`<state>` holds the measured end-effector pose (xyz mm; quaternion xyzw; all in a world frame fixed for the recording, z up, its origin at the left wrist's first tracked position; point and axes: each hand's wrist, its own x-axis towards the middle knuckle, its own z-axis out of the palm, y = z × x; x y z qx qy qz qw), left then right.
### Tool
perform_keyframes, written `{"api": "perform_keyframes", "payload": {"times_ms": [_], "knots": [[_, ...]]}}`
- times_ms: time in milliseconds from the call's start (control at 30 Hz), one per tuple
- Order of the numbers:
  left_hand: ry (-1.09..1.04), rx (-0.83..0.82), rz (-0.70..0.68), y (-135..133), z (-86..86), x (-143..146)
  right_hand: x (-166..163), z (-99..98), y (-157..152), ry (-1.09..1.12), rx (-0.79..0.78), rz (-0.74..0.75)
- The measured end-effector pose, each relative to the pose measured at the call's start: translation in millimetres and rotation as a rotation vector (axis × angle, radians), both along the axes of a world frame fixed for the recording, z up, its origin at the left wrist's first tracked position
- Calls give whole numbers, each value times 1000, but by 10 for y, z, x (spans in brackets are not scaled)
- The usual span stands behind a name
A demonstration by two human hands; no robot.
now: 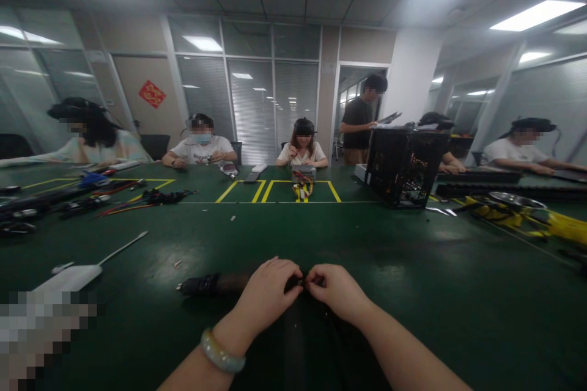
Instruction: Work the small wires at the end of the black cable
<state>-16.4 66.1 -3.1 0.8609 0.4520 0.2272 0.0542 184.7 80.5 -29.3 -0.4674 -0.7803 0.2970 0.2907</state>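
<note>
My left hand (pixel 271 284) and my right hand (pixel 338 290) meet in front of me just above the green table, fingertips almost touching. Both are closed in a pinch around something small and dark, too hidden to name. A dark cylindrical piece (pixel 215 285), with a black ribbed part and bright metal at its left end, lies on the table; its right end passes behind my left hand. Below the hands, a long dark strip (pixel 294 342) runs toward me. A pale bangle (pixel 222 351) circles my left wrist.
On the left lies a white device with a thin rod (pixel 76 278). Dark parts and cables (pixel 156 197) lie beyond it. A black computer case (pixel 403 168) stands at the back right, near yellow straps (pixel 513 217). Several people sit around the table; one stands.
</note>
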Motion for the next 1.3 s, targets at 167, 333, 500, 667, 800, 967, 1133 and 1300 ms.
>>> {"api": "perform_keyframes", "payload": {"times_ms": [167, 333, 500, 667, 800, 967, 1133, 1300], "knots": [[17, 7, -25, 22, -27, 7, -3, 12, -3, -8, -4, 16], [10, 23, -50, 31, -58, 23, -5, 36, -20, -36, -1, 12], [-17, 26, -13, 35, -53, 1, 2, 23, -11, -21, -5, -3], [-6, 34, -33, 35, -56, -2, 1, 6, -3, -21, -1, 0], [2, 47, -35, 26, -55, 1, -6, 12, -10, -17, -28, -1], [-5, 27, -2, 10, -29, -3, -8, 46, -33, -17, -48, 4], [17, 27, -7, 7, -21, -6, -14, 56, -38, -16, -41, 4], [7, 39, -27, 6, -22, 0, -11, 47, -33, -37, -40, -2]]}}
